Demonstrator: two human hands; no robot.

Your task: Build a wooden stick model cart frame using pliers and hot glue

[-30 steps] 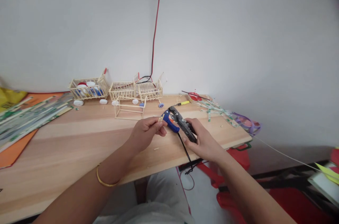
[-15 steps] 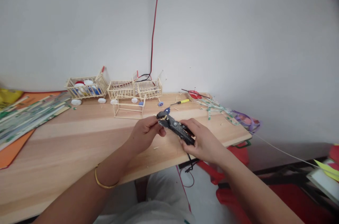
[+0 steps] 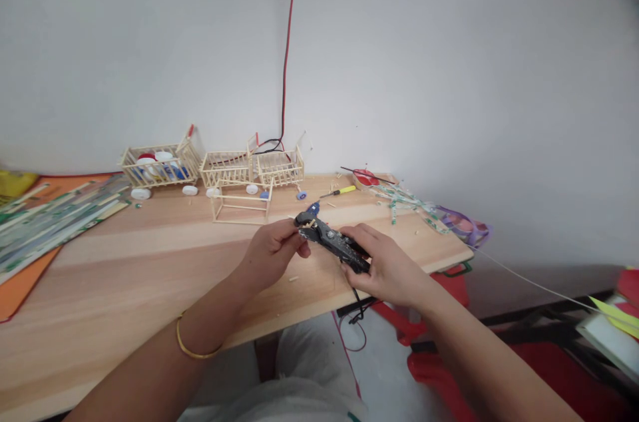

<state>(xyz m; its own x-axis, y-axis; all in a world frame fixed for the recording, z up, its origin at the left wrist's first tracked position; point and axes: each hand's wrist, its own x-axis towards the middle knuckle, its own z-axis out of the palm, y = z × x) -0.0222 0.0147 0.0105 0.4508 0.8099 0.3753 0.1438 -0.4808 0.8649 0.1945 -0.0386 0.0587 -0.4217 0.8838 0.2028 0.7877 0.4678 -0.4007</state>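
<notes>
My right hand [image 3: 387,265] is wrapped round the handle of a blue and black glue gun [image 3: 329,239], whose nozzle end points left and away from me. Pinched in the fingertips of my left hand [image 3: 274,250] is a small wooden stick piece [image 3: 309,223], touching the gun's nozzle end. Both hands hover over the near right part of the wooden table [image 3: 150,262]. The gun's black cord [image 3: 355,299] hangs off the table edge.
Several small stick-built carts [image 3: 160,166] with bottle-cap wheels and an open stick frame [image 3: 242,202] stand by the wall. A yellow-handled tool [image 3: 342,192], a red lid [image 3: 367,178] and paper scraps lie at the far right. Stick packets [image 3: 54,219] lie left. A red-black cable [image 3: 287,42] runs up the wall.
The glue gun has rolled over in my right hand so its dark side faces up, and its nozzle has met the stick piece in my left fingers.
</notes>
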